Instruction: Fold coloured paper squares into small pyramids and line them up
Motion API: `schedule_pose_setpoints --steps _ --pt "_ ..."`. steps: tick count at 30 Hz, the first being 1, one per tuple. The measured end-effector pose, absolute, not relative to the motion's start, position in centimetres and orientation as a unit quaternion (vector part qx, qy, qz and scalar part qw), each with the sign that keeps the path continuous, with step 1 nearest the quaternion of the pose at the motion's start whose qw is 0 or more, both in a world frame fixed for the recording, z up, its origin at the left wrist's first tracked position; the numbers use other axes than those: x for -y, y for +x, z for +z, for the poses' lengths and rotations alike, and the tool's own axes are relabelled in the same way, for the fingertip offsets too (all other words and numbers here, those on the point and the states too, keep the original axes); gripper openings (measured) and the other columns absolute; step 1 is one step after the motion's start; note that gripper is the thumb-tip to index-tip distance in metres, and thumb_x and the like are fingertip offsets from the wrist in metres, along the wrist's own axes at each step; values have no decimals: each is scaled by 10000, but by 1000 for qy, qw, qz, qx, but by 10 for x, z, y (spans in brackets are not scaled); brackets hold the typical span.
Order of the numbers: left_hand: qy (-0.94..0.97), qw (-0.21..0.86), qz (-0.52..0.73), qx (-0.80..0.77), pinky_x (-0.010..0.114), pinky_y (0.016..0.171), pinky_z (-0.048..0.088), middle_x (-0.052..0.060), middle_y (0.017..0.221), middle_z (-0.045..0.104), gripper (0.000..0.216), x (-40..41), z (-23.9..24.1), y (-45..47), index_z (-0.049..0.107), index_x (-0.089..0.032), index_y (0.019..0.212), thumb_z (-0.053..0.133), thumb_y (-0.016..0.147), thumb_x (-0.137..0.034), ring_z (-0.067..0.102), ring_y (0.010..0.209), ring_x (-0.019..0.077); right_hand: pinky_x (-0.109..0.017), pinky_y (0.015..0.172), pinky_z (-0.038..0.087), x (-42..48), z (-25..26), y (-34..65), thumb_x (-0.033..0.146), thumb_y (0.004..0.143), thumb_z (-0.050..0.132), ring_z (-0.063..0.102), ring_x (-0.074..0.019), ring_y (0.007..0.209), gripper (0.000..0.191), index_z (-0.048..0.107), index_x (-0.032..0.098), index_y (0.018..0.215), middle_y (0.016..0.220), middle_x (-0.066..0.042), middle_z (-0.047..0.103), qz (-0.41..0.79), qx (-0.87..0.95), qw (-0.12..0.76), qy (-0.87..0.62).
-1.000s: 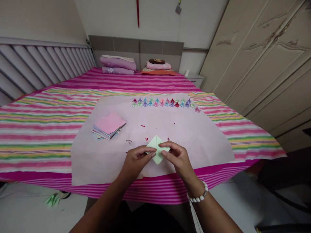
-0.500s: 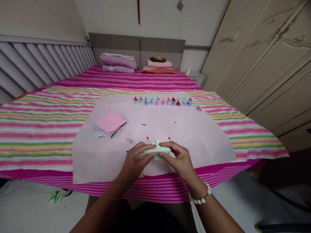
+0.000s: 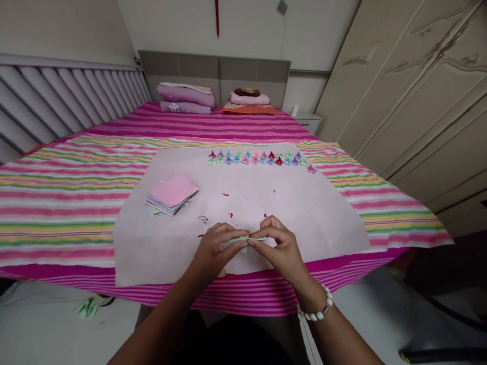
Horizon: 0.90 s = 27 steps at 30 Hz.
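Over the near edge of the pale sheet [image 3: 315, 218], the left hand [image 3: 213, 248] and right hand [image 3: 283, 248] each pinch a folded green paper [image 3: 261, 239], seen nearly edge-on, between thumb and fingers. A stack of coloured squares [image 3: 173, 190] lies by the left edge; small folded pieces [image 3: 245, 160] line the far edge, reaching toward its right corner.
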<state>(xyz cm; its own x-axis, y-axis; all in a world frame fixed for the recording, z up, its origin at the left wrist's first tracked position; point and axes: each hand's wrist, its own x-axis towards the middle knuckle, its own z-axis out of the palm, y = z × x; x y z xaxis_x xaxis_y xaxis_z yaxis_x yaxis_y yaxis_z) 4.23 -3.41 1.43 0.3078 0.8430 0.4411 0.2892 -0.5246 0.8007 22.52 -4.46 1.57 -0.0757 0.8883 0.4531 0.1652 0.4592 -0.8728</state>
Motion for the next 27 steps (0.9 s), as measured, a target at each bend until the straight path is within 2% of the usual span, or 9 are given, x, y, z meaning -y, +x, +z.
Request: schedule_pose_setpoints --steps 4,8,14,16,18,20,23,27 --pt "749 317 442 -378 293 704 482 24 764 642 130 35 16 43 751 -256 904 641 835 -257 607 757 157 -353 757 465 45 18 226 337 724 780 562 -182 807 92 743 253 730 824 -25 560 362 646 543 -396" --pt "737 302 460 -394 294 726 478 27 783 615 122 36 18 45 737 -239 867 616 849 -247 598 777 158 -362 777 467 43 16 231 336 736 770 587 -179 786 98 736 243 733 796 -25 613 407 623 541 -391" --pt "742 274 464 -399 314 749 478 34 805 615 122 36 18 45 697 -211 836 579 862 -230 593 787 169 -401 836 471 40 17 239 353 744 755 608 -197 812 151 708 226 677 764 -30 642 403 627 531 -403" --pt "746 274 456 -401 317 745 478 38 804 619 123 36 19 46 691 -206 830 573 861 -227 598 791 173 -424 884 458 41 19 240 352 721 774 615 -217 890 132 716 235 745 853 -44 671 386 641 525 -405" --pt "754 282 440 -398 317 738 477 40 805 627 125 37 21 47 695 -207 831 574 856 -221 604 791 175 -434 910 452 42 20 238 336 672 813 612 -235 961 230 725 248 866 948 -55 689 372 655 514 -410" --pt "760 301 423 -391 312 721 477 38 794 636 130 38 24 49 705 -210 833 576 851 -223 611 771 172 -417 864 477 44 21 236 326 659 824 626 -231 927 281 729 248 912 924 -52 702 377 664 492 -418" --pt "730 349 420 -411 295 683 474 30 751 654 106 38 24 49 710 -203 772 638 810 -272 617 724 166 -369 748 499 46 21 233 341 711 783 640 -197 763 134 737 232 775 758 -28 695 399 653 471 -439" --pt "631 422 431 -487 276 635 463 13 660 669 174 36 20 44 682 -188 657 754 693 -342 607 664 164 -337 715 495 47 20 230 323 724 766 634 -175 713 113 722 220 713 720 -19 696 435 632 463 -443"
